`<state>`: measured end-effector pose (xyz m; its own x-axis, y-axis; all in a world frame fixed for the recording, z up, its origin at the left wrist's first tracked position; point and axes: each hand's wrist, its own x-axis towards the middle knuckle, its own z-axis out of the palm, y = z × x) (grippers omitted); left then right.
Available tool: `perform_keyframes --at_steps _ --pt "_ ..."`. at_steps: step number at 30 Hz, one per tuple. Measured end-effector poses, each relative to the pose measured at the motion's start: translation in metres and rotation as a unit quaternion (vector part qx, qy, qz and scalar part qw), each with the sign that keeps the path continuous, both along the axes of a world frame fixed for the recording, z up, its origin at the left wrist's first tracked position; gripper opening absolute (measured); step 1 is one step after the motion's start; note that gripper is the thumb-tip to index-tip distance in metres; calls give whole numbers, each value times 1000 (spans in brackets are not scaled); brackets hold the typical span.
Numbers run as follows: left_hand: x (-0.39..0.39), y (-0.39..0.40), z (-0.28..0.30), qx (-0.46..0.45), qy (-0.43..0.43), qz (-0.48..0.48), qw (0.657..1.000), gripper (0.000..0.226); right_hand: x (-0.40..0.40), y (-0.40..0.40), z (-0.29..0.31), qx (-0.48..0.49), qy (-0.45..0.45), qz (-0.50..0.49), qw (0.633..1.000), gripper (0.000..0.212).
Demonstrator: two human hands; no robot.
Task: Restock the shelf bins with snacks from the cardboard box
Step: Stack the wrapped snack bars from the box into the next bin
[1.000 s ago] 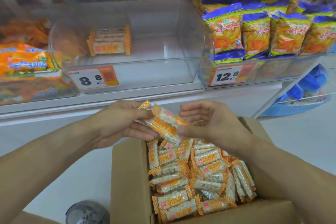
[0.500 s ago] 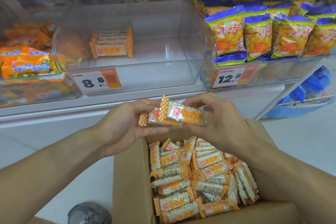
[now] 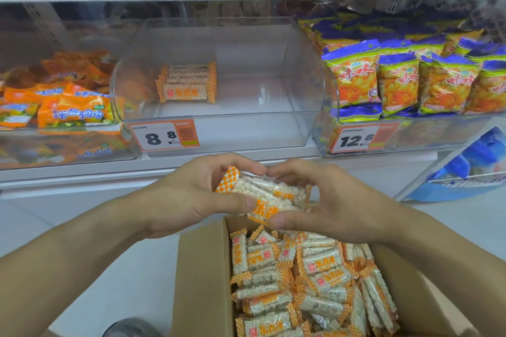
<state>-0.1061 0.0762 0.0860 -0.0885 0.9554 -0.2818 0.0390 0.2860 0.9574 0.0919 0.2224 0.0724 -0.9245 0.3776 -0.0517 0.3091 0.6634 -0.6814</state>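
Note:
A bundle of orange-and-white rice snack packs (image 3: pixel 269 195) is held between both hands, just above the far edge of the open cardboard box (image 3: pixel 202 276). My left hand (image 3: pixel 191 197) grips its left end and my right hand (image 3: pixel 328 200) grips its right end. The box holds several more of the same snack packs (image 3: pixel 309 287). Straight ahead on the shelf stands a clear plastic bin (image 3: pixel 273 128) with a small stack of the same packs (image 3: pixel 187 82) at its back left; the rest of its floor is bare.
A clear bin of orange packets (image 3: pixel 68 109) stands to the left, a bin of blue-and-yellow chip bags (image 3: pixel 410 82) to the right. Price tags 8.8 (image 3: pixel 164 135) and 12.8 (image 3: pixel 358 139) hang on the bin fronts. A blue basket (image 3: pixel 465 169) sits low right. A shoe (image 3: pixel 128 328) shows bottom left.
Both hands have closed tighter on the snack bundle and lifted it a little toward the shelf. The view has tilted up, showing the upper shelf.

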Motion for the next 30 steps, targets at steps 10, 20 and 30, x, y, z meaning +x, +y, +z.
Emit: perform_keyframes --at_steps 10,20,30 --pt "-61 -18 30 203 465 247 825 38 -70 14 56 170 162 -88 968 43" --pt "-129 -23 -16 132 516 318 784 95 -276 64 15 203 -95 -40 974 54" --pt "-143 -24 -31 160 514 309 784 96 -315 71 -6 338 -91 -38 936 52"
